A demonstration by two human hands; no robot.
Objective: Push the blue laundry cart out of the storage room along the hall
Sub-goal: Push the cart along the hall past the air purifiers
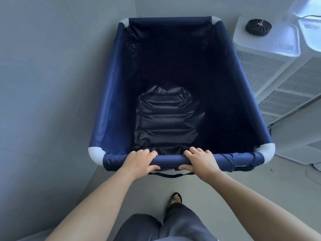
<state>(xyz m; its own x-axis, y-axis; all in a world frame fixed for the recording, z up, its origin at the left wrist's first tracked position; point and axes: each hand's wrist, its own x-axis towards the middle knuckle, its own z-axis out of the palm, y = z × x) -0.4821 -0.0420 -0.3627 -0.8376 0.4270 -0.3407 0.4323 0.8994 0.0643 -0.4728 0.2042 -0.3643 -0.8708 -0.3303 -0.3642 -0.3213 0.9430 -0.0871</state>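
The blue laundry cart [111,94] fills the middle of the head view, a deep fabric bin with white corner joints and nothing inside but its dark crumpled liner. My left hand [139,161] grips the near rim bar left of centre, fingers over the top and thumb under. My right hand [201,160] grips the same bar right of centre in the same way. The cart's far end points at the corner where two walls meet.
A grey wall [43,75] runs close along the cart's left side. Two white vented appliances [271,66] stand tight against its right side, one with a black round disc [258,26] on top. Grey floor lies behind the cart around my sandalled foot [176,199].
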